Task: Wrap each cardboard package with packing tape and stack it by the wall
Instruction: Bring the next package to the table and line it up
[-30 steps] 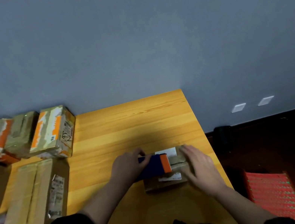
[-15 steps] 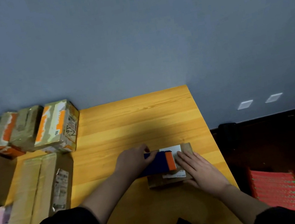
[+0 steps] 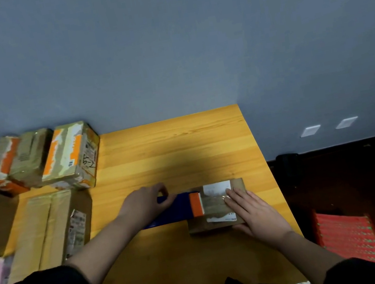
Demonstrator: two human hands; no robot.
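1. Grey-blue wall (image 3: pixel 164 45) fills the upper view, with the yellow wooden tabletop (image 3: pixel 169 145) set against it.
2. Taped cardboard boxes (image 3: pixel 68 155) stand stacked by the wall at the tabletop's far left corner; a long flat box (image 3: pixel 43 227) lies nearer.
3. Small cardboard package (image 3: pixel 220 221) lies near the tabletop's right edge, white label up.
4. Blue tape dispenser (image 3: pixel 180 208) with an orange end rests over the package's left side.
5. Left hand (image 3: pixel 145 204) grips the dispenser; right hand (image 3: pixel 256 212) lies flat, fingers straight, pressing the package.
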